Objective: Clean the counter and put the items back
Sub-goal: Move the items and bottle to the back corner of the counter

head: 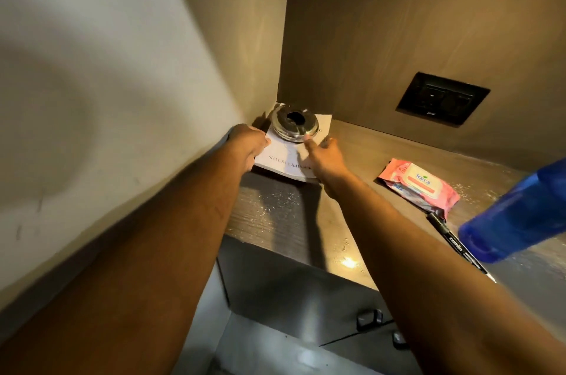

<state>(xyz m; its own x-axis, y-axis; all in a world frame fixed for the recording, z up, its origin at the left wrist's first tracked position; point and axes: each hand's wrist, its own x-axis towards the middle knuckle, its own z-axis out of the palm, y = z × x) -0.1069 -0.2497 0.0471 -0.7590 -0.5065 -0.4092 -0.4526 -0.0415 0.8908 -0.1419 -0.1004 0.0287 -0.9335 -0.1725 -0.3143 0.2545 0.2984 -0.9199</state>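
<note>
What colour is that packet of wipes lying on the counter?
Pink, with a white lid flap, seen in the head view: wipes packet on the counter.

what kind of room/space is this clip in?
Probably a home or hotel room: a wood-look counter built into a wall corner, with a black wall socket above it. A pack of wet wipes, a marker and a small steel dish on papers lie on it.
</note>
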